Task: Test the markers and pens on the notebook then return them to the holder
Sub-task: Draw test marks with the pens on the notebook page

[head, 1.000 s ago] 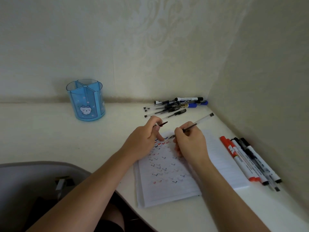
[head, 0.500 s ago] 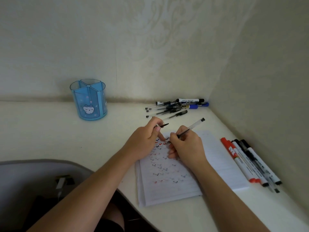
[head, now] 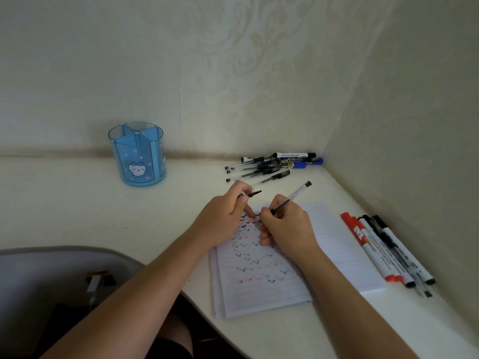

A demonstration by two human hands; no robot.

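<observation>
- Gripping a slim clear-barrelled pen (head: 293,196) with a black end plug, the right hand (head: 287,226) has its fingers curled tight round the lower barrel. The tip meets the page among the top rows of marks, and the barrel tilts up and away to the right.
- The left hand (head: 223,218) pinches a small black pen cap (head: 252,193) between thumb and forefinger, just beyond the page's upper left corner.
- An open white lined notebook (head: 259,283) lies flat on the cream desk (head: 77,203) under both hands. Its left page is filled with rows of small red, blue and black ticks.
- A round translucent blue plastic holder (head: 138,154), split into compartments and printed with a cartoon cat face, stands upright at the back wall (head: 181,73), well apart to the left of the hands.
- A loose pile of pens and markers (head: 269,165), black and blue, lies in the back corner beyond the hands.
- A row of white-barrelled markers (head: 383,252) with red and black caps lies side by side just beside the notebook's right edge.
</observation>
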